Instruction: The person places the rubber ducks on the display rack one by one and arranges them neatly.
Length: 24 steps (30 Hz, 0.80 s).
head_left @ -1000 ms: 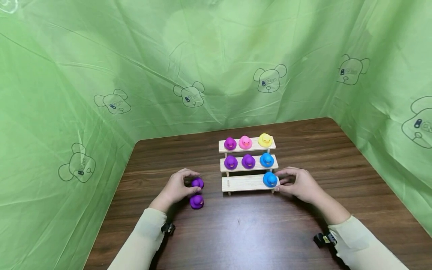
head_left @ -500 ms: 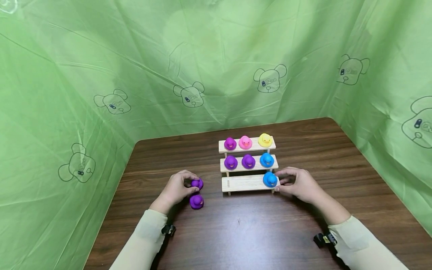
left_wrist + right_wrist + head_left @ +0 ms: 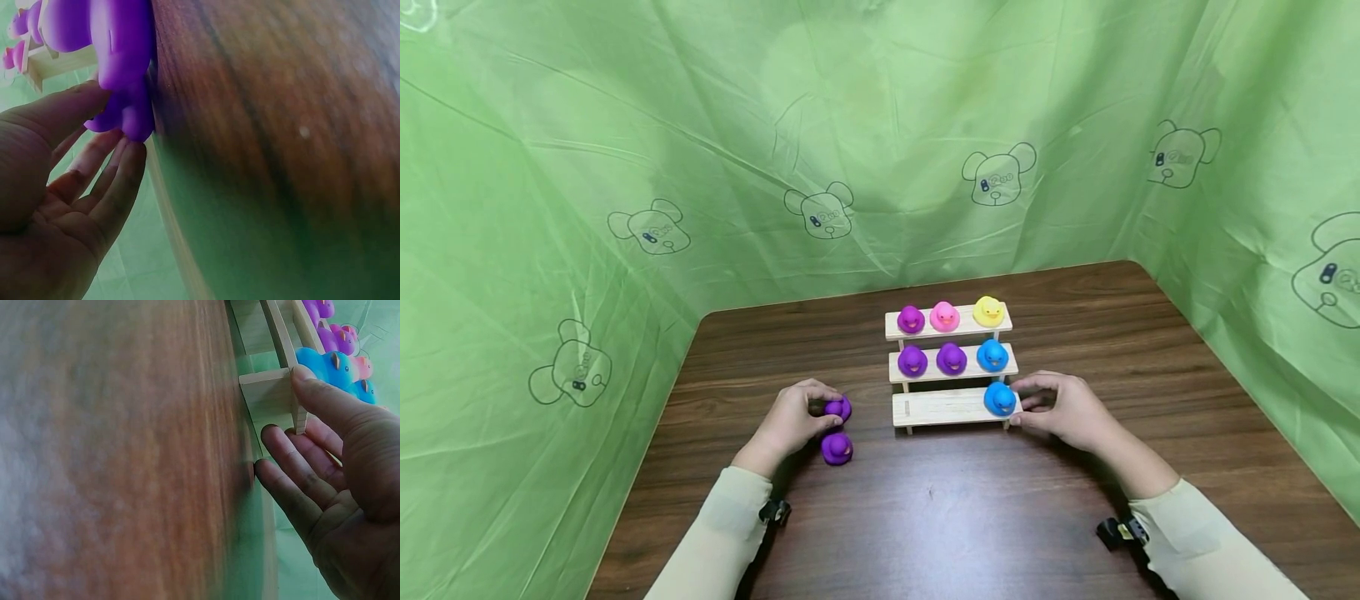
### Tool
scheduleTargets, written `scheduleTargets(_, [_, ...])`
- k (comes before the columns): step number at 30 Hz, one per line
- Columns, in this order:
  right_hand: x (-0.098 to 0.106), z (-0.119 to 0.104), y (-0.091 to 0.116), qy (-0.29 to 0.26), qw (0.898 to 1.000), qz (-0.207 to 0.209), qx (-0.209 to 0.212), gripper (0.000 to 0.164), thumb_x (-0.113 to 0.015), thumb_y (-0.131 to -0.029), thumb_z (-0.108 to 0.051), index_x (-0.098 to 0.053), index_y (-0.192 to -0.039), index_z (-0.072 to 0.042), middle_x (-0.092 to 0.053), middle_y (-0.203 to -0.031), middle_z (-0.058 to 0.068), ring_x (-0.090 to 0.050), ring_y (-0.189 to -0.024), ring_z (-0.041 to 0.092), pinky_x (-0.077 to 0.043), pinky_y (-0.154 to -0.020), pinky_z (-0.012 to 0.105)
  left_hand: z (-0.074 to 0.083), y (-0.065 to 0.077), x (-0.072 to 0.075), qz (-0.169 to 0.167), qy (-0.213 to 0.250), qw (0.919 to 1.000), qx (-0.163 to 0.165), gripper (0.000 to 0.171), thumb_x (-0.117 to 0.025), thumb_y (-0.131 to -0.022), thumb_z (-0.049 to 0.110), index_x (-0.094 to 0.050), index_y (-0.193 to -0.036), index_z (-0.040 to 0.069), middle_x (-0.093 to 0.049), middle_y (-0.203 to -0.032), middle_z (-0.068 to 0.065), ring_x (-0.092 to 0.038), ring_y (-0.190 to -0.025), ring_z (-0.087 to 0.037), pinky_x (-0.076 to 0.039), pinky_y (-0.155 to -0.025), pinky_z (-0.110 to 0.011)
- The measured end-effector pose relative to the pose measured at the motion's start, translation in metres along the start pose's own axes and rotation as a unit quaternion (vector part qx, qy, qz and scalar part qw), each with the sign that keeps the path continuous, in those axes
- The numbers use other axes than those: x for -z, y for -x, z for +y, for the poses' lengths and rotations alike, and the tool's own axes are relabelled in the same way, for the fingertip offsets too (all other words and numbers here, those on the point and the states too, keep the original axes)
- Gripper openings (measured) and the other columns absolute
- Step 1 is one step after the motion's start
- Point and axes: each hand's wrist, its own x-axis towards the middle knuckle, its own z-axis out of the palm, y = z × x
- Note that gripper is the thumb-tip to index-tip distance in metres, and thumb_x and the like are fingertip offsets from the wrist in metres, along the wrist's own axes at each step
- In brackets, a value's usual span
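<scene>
At the left, my left hand holds a purple rubber duck between thumb and fingers, low at the tabletop. A second purple rubber duck sits just in front of it and partly covers it in the left wrist view. My right hand grips the right end of the lowest step of a three-tier wooden stand, thumb at the front corner, fingers behind. Close beside that thumb, a blue rubber duck sits on the step. The right index fingertip is hidden in the right wrist view.
The middle step bears two purple ducks and a blue duck. On the top step are a purple duck, a pink duck and a yellow duck. Green cloth encloses the wooden table behind and at the sides.
Between the first frame and the second, the left fingers and the held purple duck shifted very slightly left. The right hand and the stand have stayed in place.
</scene>
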Motion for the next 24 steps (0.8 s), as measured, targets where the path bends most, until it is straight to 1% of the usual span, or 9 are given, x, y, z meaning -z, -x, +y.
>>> scheduleTargets(7, [0.0003, -0.0005, 0.0001, -0.002, 1.0, 0.0, 0.001, 0.046, -0.096, -0.077, -0.016, -0.075, -0.117, -0.009, -0.074, -0.117, 0.009, -0.076, -0.093, 0.023, -0.063, -0.076, 0.028, -0.0023, 0.0007, -0.0007, 0.011, -0.008, 0.9997, -0.021, 0.033, -0.096, -0.077, 0.014, -0.082, -0.107, 0.014, -0.075, -0.108, 0.005, -0.07, -0.108, -0.019, -0.054, -0.102, -0.041])
scheduleTargets(15, [0.0005, 0.0004, 0.0, 0.001, 1.0, 0.0, 0.0, 0.046, -0.096, -0.078, -0.017, -0.075, -0.118, -0.009, -0.074, -0.118, 0.009, -0.076, -0.093, 0.023, -0.063, -0.076, 0.028, -0.0002, 0.0026, -0.0003, 0.035, 0.01, 0.9993, -0.009, 0.03, -0.095, -0.079, 0.015, -0.082, -0.107, 0.013, -0.075, -0.101, 0.005, -0.07, -0.102, -0.015, -0.056, -0.094, -0.039])
scheduleTargets(20, [0.0007, -0.0003, 0.0001, -0.003, 1.0, -0.002, 0.003, 0.045, -0.096, -0.077, -0.016, -0.076, -0.117, -0.009, -0.074, -0.117, 0.008, -0.076, -0.093, 0.023, -0.063, -0.076, 0.028, 0.0019, 0.003, -0.0012, 0.034, 0.022, 0.9991, -0.009, 0.032, -0.094, -0.079, 0.015, -0.082, -0.109, 0.01, -0.074, -0.101, 0.003, -0.07, -0.101, -0.016, -0.059, -0.093, -0.037])
scheduleTargets(24, [0.0009, -0.0016, 0.0001, -0.003, 1.0, -0.003, 0.004, 0.045, -0.096, -0.077, -0.016, -0.075, -0.117, -0.009, -0.075, -0.117, 0.008, -0.076, -0.093, 0.024, -0.063, -0.076, 0.028, 0.0059, 0.003, -0.0019, 0.031, 0.029, 0.9991, -0.008, 0.032, -0.093, -0.081, 0.017, -0.082, -0.111, 0.01, -0.074, -0.102, 0.002, -0.07, -0.1, -0.015, -0.059, -0.093, -0.034])
